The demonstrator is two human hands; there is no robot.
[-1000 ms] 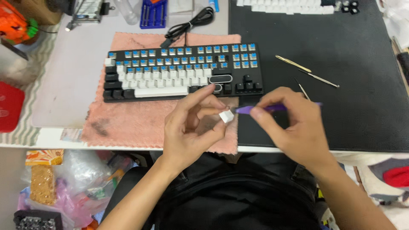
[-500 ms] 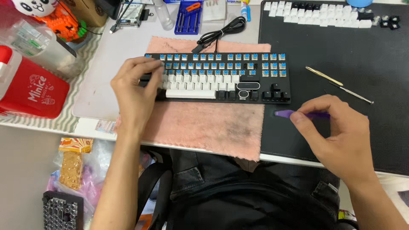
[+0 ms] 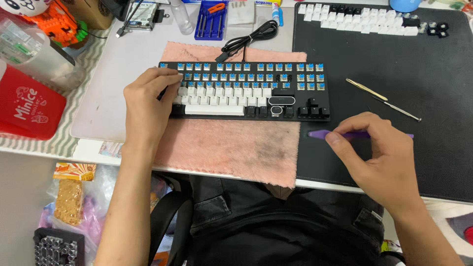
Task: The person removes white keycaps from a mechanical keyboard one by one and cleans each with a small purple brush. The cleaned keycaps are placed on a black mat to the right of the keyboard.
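Pink cloth [image 3: 231, 148] lies under the black keyboard [image 3: 246, 91] on our counter [image 3: 113, 83], and many of the keyboard's upper keys are bare blue switches while the lower rows carry white and black caps. Our left hand [image 3: 148, 106] rests on the keyboard's left end, fingers curled over the keys there and gripping nothing we can make out. Our right hand [image 3: 379, 157] sits on the black mat [image 3: 394, 79], thumb and fingers pinching a purple tool [image 3: 320, 133] that lies flat just right of the keyboard. Loose keycaps [image 3: 364, 19] sit at the mat's far edge, two thin metal picks [image 3: 384, 101] between.
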